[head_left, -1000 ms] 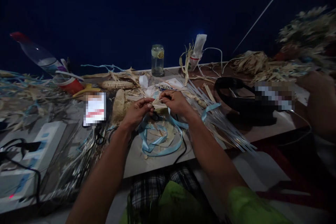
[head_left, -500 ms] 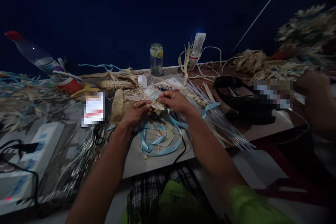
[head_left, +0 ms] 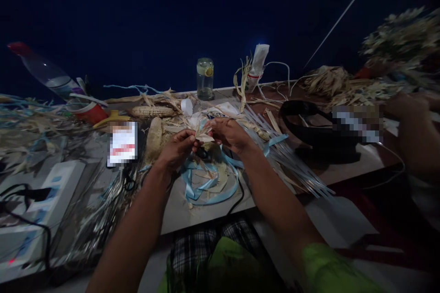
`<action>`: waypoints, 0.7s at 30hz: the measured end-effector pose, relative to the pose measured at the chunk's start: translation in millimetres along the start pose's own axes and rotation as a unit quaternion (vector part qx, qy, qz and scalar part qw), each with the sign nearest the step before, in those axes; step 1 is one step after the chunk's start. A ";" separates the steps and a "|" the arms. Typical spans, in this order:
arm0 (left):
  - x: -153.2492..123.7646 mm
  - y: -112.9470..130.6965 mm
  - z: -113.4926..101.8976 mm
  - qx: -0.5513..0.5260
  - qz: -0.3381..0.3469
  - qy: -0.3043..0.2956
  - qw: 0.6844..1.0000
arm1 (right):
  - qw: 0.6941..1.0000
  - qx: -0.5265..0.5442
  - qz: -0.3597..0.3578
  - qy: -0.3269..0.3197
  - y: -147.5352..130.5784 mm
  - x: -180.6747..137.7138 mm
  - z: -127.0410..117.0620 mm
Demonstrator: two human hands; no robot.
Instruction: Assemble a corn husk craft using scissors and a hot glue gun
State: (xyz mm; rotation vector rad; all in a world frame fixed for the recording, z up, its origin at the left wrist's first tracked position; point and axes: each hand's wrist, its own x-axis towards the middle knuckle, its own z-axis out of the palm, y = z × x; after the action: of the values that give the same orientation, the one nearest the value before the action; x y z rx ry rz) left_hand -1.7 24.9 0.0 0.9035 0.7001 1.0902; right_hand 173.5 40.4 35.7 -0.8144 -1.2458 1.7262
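Over the table, my left hand (head_left: 179,147) pinches a small pale piece of corn husk (head_left: 205,137) between thumb and fingers. My right hand (head_left: 231,134) is closed at the husk's other side, its fingertips curled against it and partly hidden. The husk looks folded or bunched, with flared edges. Just below both hands, a light blue ribbon (head_left: 210,201) lies in loose loops on the table among husk scraps. Behind them are white paper (head_left: 227,109) and more shreds of husk.
A corn cob (head_left: 153,111), a jar (head_left: 205,80) and a white roll (head_left: 187,106) stand or lie behind. Clear sticks (head_left: 292,162) and a black stand (head_left: 319,130) are to the right. A phone (head_left: 123,144) and power strip (head_left: 51,206) lie left. Another person's hand (head_left: 409,107) is far right.
The husk between my hands has turned and shows more of its flared edges. My right fingers have shifted slightly around it. The other person's hand at far right has moved a little.
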 end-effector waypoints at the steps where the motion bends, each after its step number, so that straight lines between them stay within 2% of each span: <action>1: 0.0 -0.1 -0.2 -0.002 0.006 0.001 1.000 | 1.000 0.011 -0.010 0.002 -0.7 -0.5 0.2; 4: 0.5 -0.5 -1.4 -0.013 0.019 0.005 1.000 | 0.999 0.012 -0.046 0.006 -0.3 -0.7 0.4; 8: 0.3 1.6 -1.2 -0.027 0.026 0.012 0.999 | 0.995 -0.043 -0.089 0.006 5.8 2.5 1.0; 12: -1.3 4.5 1.2 -0.023 0.015 0.004 1.000 | 0.991 -0.093 -0.091 0.029 10.8 4.9 1.8; 17: -1.5 3.8 1.8 -0.012 0.005 -0.004 1.000 | 0.992 -0.089 -0.090 0.017 7.2 1.6 3.2; 21: -1.7 2.7 0.4 -0.008 0.001 -0.015 1.000 | 0.987 -0.138 -0.075 0.032 4.8 0.5 5.8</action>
State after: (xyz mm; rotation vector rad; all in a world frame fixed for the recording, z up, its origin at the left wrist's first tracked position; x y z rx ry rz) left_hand -3.2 23.7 2.6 0.9057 0.6642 1.0807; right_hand 167.0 37.8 32.8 -0.9021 -1.4841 1.4162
